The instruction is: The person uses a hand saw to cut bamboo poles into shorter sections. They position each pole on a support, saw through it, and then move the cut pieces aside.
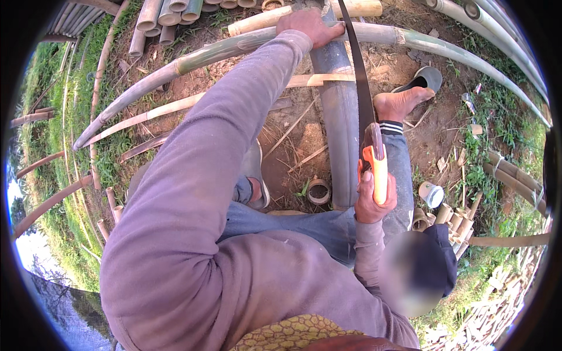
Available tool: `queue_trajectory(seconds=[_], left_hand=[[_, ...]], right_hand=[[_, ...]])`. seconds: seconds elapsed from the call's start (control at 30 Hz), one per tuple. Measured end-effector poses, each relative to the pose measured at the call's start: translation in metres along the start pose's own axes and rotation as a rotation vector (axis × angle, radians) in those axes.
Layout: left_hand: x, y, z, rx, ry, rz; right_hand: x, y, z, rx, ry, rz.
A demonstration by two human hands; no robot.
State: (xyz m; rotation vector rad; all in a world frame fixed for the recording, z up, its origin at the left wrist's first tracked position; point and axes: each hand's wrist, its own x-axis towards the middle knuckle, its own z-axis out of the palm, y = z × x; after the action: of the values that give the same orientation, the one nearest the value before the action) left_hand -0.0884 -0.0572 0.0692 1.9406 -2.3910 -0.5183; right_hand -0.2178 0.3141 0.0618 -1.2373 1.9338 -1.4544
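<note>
Near the top centre, my left hand point(309, 27) is closed over a long greenish bamboo pole point(219, 50), which runs crosswise in front of me. In my right hand point(374, 202) is a handsaw point(379, 169) with an orange handle, held low over my right leg. Its dark blade point(361, 76) points away from me and passes across the pole just right of my left hand. Whether the teeth touch the bamboo I cannot tell. Below the pole, a thick dark grey post point(341, 134) lies lengthwise between my legs.
A split bamboo strip point(158, 112) lies nearer me. Cut bamboo tubes point(167, 14) are stacked at the far left, more point(459, 222) at right beside a white tub point(431, 194). A bamboo ring point(319, 191) sits on the soil. A dark cap point(442, 260) and blurred patch appear lower right.
</note>
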Motion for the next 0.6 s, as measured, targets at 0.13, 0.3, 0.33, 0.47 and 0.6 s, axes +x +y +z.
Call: queue_trajectory(seconds=[0.13,0.3,0.33,0.47,0.6], left_hand=[[0.002,0.002,0.002,-0.040,-0.021,0.011],[0.013,-0.024,0.002,-0.112,0.079,0.194],[0.009,-0.039,0.006,-0.167,0.125,0.262],[-0.019,-0.070,-0.006,0.265,0.182,0.341],[-0.018,-0.072,-0.008,0.212,-0.057,0.204]], right_hand=[[0.043,-0.008,0.034,0.013,0.050,-0.069],[0.107,-0.019,0.069,0.074,0.077,-0.149],[0.103,-0.019,0.068,0.060,0.064,-0.151],[0.099,-0.029,0.068,0.110,0.058,-0.108],[0.110,-0.056,0.071,0.132,0.096,-0.238]])
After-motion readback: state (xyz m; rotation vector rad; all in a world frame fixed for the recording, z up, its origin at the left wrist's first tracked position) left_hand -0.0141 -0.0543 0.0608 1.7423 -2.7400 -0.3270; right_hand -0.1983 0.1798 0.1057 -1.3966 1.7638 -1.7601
